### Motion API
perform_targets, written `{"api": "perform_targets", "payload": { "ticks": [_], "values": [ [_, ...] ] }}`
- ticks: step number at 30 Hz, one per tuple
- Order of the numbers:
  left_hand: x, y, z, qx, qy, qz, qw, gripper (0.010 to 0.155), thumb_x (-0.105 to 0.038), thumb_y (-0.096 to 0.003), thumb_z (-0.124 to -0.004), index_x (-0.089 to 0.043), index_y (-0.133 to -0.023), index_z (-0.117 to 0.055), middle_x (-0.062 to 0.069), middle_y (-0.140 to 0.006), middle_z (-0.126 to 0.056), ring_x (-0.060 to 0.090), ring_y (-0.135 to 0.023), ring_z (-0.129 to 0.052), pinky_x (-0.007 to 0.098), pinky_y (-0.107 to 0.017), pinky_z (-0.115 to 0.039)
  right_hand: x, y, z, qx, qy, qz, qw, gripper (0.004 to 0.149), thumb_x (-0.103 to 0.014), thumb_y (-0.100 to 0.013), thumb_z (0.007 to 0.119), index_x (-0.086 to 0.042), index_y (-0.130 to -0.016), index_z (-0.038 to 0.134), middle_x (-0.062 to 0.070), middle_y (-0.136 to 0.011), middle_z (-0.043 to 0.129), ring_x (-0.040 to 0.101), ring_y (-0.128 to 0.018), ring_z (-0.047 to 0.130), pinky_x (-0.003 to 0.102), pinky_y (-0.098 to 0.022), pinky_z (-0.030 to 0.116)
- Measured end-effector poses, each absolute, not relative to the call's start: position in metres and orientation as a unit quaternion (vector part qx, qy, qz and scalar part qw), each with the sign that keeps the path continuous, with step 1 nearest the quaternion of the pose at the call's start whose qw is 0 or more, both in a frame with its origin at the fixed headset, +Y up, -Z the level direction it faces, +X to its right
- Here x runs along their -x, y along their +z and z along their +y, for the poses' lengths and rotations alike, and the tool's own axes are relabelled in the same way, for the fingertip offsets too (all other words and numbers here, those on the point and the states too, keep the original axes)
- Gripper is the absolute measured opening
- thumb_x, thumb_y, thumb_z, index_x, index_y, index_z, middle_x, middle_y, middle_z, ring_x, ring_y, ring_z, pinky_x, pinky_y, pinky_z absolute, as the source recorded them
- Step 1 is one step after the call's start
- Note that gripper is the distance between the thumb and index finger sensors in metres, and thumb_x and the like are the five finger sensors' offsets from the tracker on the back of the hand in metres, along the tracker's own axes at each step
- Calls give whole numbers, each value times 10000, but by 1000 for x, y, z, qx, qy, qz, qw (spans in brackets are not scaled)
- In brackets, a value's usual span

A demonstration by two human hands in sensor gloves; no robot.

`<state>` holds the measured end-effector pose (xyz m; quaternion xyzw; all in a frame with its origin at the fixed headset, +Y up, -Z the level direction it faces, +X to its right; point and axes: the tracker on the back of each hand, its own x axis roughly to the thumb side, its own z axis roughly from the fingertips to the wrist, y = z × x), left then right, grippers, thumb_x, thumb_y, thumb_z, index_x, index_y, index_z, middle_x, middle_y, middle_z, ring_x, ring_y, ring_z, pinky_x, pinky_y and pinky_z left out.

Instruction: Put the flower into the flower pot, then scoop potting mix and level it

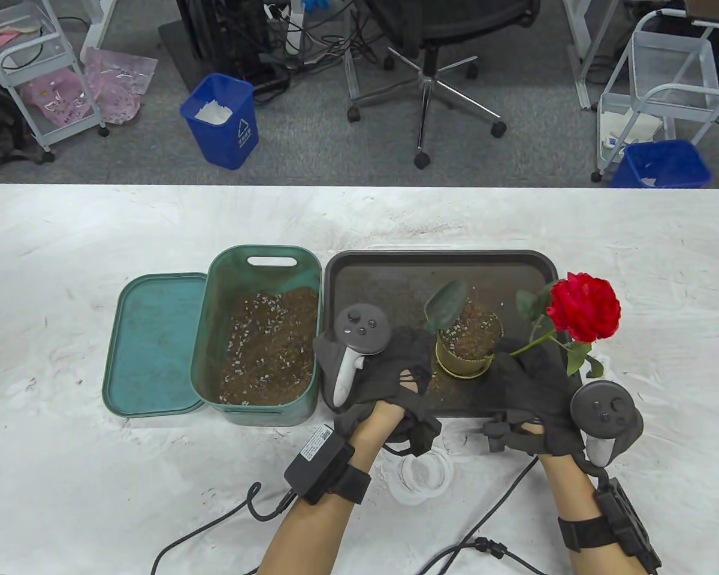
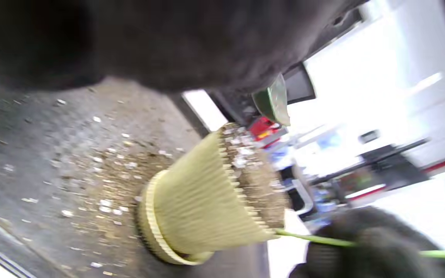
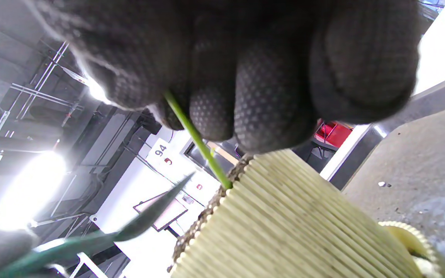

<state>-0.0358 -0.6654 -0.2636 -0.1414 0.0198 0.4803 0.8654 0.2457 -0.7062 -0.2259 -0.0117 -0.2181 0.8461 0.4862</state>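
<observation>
Right hand (image 1: pixel 539 395) pinches the rose (image 1: pixel 584 315) low on its thin green stem, which leans out of the filled flower pot (image 1: pixel 468 344) on the tray (image 1: pixel 383 269). Left hand (image 1: pixel 377 371) grips a green trowel (image 1: pixel 446 302). Stem probably light, bendy, top-heavy; hold low, gently.

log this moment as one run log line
left hand: holds scoop over pot | right hand: pinches flower stem, leaning out of pot | tray: under pot

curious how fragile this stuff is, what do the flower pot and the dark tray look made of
Flower pot: likely matte yellow-green plastic, with even moulded ribs down its sides and a matching saucer. Tray: looks like dark metal or hard plastic with a rolled rim and a dull, soil-dusted finish; the views don't settle which.
</observation>
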Motion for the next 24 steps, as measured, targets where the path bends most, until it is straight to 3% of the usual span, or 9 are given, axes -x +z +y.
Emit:
{"api": "perform_targets", "payload": {
  "ticks": [12, 17, 24],
  "values": [
    [66, -207, -705, 63, 637, -7, 768, 510, -510, -467, -678, -115, -757, -821, -100, -414, -1021, 48, -14, -1082, 282, -123, -987, -241, -224, -701, 2, 860, -212, 464, 381, -315, -359, 870, -185, -716, 905, 146, -643, 1002, 345, -398, 1037, 504, -275, 921],
    [69, -204, -723, 74, 633, 6, 771, 509, -510, -471, -675, -116, -763, -812, -101, -422, -1016, 49, -24, -1080, 282, -134, -986, -234, -221, -689, -13, 873, -219, 435, 381, -302, -359, 877, -186, -721, 903, 147, -634, 998, 337, -389, 1029, 503, -272, 914],
    [69, -199, -720, 71, 634, -11, 770, 510, -510, -471, -674, -118, -769, -807, -99, -427, -1010, 53, -32, -1075, 286, -142, -981, -228, -232, -663, 10, 884, -219, 413, 384, -288, -353, 887, -182, -721, 900, 147, -615, 998, 325, -370, 1022, 496, -262, 909]
  ]
}}
